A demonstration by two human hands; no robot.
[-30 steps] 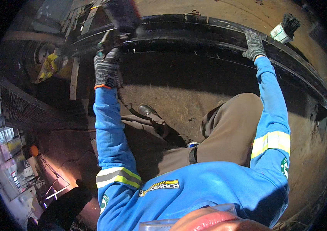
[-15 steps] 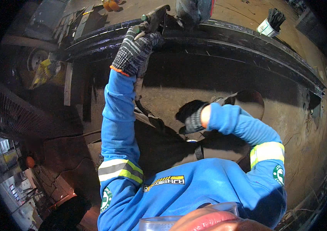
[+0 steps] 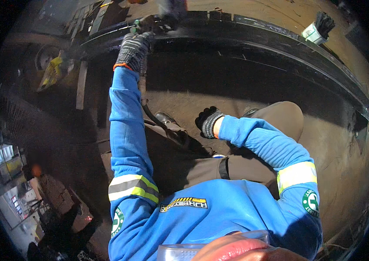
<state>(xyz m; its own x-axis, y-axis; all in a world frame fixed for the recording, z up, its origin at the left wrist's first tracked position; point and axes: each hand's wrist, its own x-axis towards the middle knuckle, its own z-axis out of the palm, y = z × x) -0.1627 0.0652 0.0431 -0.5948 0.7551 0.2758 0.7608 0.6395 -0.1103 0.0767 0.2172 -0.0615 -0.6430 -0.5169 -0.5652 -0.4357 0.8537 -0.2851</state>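
My left hand [image 3: 134,50], in a grey-striped knit glove with an orange cuff, is stretched far out to the long dark metal beam [image 3: 254,32]. It is closed around a dark clamp-like tool with green ends [image 3: 137,25], whose far part is blurred against the beam. A cable [image 3: 151,114] hangs from below this hand toward my legs. My right hand [image 3: 209,122], gloved with dark fingers, is above my lap near my bent knee [image 3: 282,119]. Its fingers are curled in, and nothing sticks out of them; the palm is hidden.
A dark rounded object [image 3: 172,8], blurred, stands at the beam beside the tool. Beyond the beam, a white container of thin dark rods [image 3: 312,34] sits at the far right. On the left are a yellow bag-like item [image 3: 53,71] and an upright metal strip [image 3: 81,85].
My left hand has moved left and slightly farther with the tool, which now sits lower against the beam. My right hand has drawn left and its fingers have curled in.
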